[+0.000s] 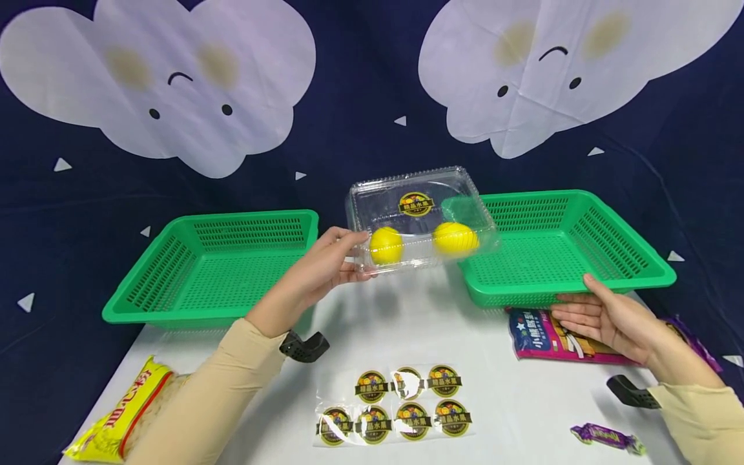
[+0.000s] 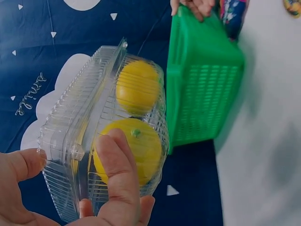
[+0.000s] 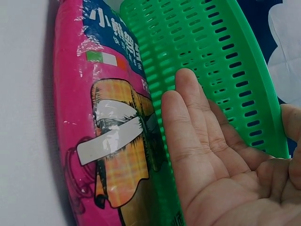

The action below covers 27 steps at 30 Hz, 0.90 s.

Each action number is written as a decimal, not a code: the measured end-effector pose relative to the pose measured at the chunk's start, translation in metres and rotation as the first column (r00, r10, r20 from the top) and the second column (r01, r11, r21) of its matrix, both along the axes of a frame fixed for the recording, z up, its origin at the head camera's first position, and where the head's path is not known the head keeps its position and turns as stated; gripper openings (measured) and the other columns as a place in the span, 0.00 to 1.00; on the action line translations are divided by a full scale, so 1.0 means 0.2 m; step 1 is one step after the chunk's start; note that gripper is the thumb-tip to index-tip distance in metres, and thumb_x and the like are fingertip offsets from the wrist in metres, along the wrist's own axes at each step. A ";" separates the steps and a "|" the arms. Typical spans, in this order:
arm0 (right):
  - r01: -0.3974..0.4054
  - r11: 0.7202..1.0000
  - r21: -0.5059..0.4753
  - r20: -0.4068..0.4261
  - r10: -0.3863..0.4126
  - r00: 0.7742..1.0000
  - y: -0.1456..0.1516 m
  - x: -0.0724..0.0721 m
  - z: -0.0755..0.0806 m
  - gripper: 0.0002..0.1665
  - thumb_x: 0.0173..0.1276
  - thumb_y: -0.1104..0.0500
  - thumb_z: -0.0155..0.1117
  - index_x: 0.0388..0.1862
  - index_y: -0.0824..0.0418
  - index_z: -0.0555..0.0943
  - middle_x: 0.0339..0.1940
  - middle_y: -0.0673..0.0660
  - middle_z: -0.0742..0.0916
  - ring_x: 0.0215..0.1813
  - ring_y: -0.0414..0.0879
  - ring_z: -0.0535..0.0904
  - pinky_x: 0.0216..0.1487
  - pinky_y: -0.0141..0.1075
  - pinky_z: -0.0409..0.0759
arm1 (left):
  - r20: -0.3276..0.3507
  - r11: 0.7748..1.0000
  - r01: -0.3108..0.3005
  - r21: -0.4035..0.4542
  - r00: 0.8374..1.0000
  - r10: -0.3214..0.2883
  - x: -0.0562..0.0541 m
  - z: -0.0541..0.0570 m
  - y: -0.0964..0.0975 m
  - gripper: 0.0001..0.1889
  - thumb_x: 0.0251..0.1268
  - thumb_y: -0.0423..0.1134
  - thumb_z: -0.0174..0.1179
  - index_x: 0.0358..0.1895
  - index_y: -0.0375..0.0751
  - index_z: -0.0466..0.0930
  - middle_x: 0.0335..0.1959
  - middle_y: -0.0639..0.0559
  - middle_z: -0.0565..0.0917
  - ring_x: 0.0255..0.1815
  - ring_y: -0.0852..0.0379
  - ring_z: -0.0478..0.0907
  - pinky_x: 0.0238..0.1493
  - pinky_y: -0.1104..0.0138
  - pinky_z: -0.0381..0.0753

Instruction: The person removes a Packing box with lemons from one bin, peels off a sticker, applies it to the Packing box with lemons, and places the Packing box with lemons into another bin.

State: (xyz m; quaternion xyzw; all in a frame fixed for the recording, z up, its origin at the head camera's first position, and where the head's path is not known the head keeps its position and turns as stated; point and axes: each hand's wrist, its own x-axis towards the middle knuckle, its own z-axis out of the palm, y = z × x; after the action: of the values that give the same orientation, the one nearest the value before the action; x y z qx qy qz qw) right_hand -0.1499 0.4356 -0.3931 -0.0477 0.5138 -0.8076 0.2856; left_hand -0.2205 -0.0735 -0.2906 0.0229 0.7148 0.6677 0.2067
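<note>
A clear plastic clamshell box (image 1: 409,223) hangs tilted above the table between the two baskets. My left hand (image 1: 325,265) grips its left edge, thumb on one side and fingers on the other. Inside lie two yellow fruits that look like lemons (image 2: 136,148), and a round fruit sticker (image 1: 416,205) is on the lid. At the front of the right green basket (image 1: 523,258), my right hand (image 1: 619,326) has its fingers straight along the outer wall, with the thumb at the rim. A pink snack bag (image 3: 77,108) lies just below that hand.
Another green basket (image 1: 232,281) stands at the left. A clear sheet with several round stickers (image 1: 374,423) lies at the front middle. A yellow snack bag (image 1: 128,413) is at the front left, and a purple wrapped candy (image 1: 607,438) at the front right.
</note>
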 end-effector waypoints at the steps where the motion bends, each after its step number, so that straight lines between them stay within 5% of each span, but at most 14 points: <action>1: 0.001 1.000 0.004 -0.001 -0.001 1.000 0.00 0.00 0.00 0.43 0.91 0.41 0.24 0.58 0.61 0.87 0.57 0.60 0.92 0.61 0.51 0.91 0.63 0.41 0.89 | -0.005 1.000 0.000 -0.002 1.000 0.000 -0.02 0.02 0.01 0.23 0.85 0.50 0.55 0.66 0.40 0.61 0.67 0.34 0.72 0.38 0.50 0.89 0.52 0.61 0.93; 9: 0.015 0.999 0.037 0.009 -0.015 1.000 0.00 -0.01 0.01 0.41 0.91 0.41 0.25 0.57 0.59 0.87 0.56 0.60 0.93 0.60 0.50 0.91 0.62 0.41 0.89 | -0.005 0.999 0.030 0.041 1.000 -0.030 -0.15 0.14 0.18 0.21 0.84 0.49 0.57 0.62 0.40 0.62 0.61 0.38 0.74 0.44 0.44 0.89 0.55 0.57 0.93; 18: 0.027 0.997 0.071 0.016 -0.028 0.999 0.00 0.00 0.00 0.41 0.91 0.40 0.26 0.56 0.57 0.88 0.56 0.58 0.93 0.59 0.49 0.91 0.62 0.40 0.89 | 0.038 0.991 0.125 0.043 0.991 -0.126 -0.23 0.12 0.42 0.17 0.84 0.48 0.56 0.59 0.40 0.67 0.60 0.41 0.74 0.45 0.45 0.87 0.58 0.58 0.92; 24: 0.027 0.997 0.075 0.020 -0.029 0.999 0.00 0.01 0.01 0.41 0.91 0.40 0.26 0.56 0.56 0.88 0.55 0.58 0.93 0.59 0.49 0.92 0.61 0.40 0.89 | 0.041 0.981 0.187 0.048 0.981 -0.189 -0.27 0.10 0.58 0.16 0.84 0.48 0.56 0.36 0.42 0.68 0.41 0.47 0.72 0.40 0.49 0.86 0.52 0.63 0.93; 27: 0.025 0.997 0.070 0.024 -0.026 0.999 0.00 0.01 0.01 0.41 0.90 0.40 0.26 0.56 0.57 0.88 0.55 0.58 0.93 0.59 0.49 0.92 0.62 0.40 0.89 | 0.055 0.979 0.197 0.050 0.978 -0.200 -0.29 0.10 0.66 0.19 0.85 0.47 0.56 0.32 0.43 0.66 0.46 0.46 0.74 0.40 0.50 0.85 0.50 0.65 0.92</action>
State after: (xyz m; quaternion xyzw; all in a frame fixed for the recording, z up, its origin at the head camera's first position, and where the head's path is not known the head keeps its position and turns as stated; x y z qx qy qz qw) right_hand -0.1485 0.4362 -0.3919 -0.0213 0.5386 -0.7933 0.2831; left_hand -0.2785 0.0586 -0.2714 0.0787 0.6875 0.6598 0.2929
